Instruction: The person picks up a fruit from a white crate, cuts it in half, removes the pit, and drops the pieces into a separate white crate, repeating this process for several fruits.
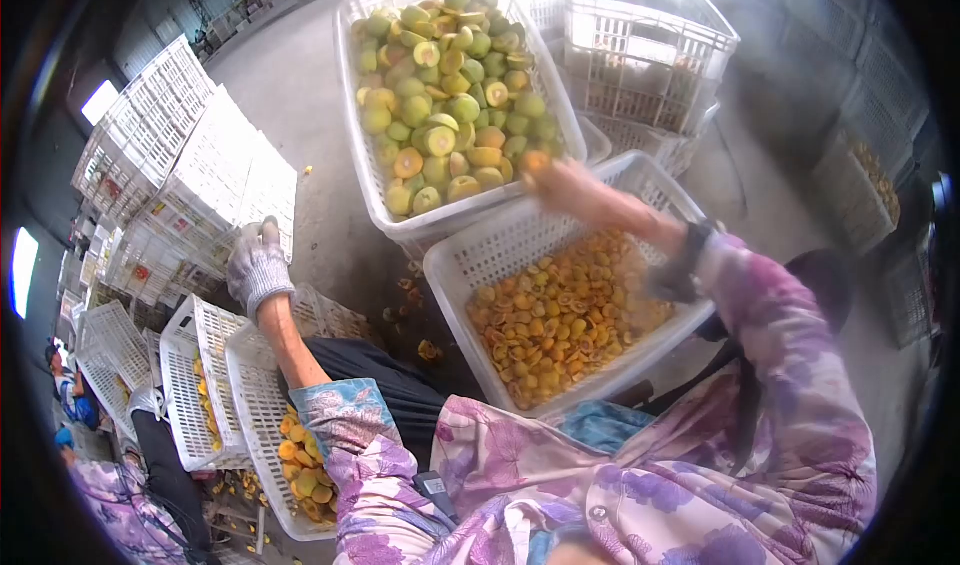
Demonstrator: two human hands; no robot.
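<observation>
Over the border between two white plastic crates, my right hand point(572, 191) is blurred by motion. An orange fruit piece point(537, 161) shows at its fingertips. Behind it, the far crate point(352, 125) is heaped with green-yellow fruit point(455, 105), many of them cut. Below the right forearm, the near crate point(455, 295) holds small orange fruit pieces point(550, 320). My left hand point(262, 265), in a grey-white knit glove, is off to the left with fingers stretched upward. It overlaps the edge of the stacked white crates point(235, 160) in this view.
Crates with orange fruit point(308, 470) stand by my left side. More white crates point(650, 55) are stacked at the back right. Fruit scraps point(428, 350) lie on the floor between the crates. Another person in a floral top point(115, 505) is at lower left.
</observation>
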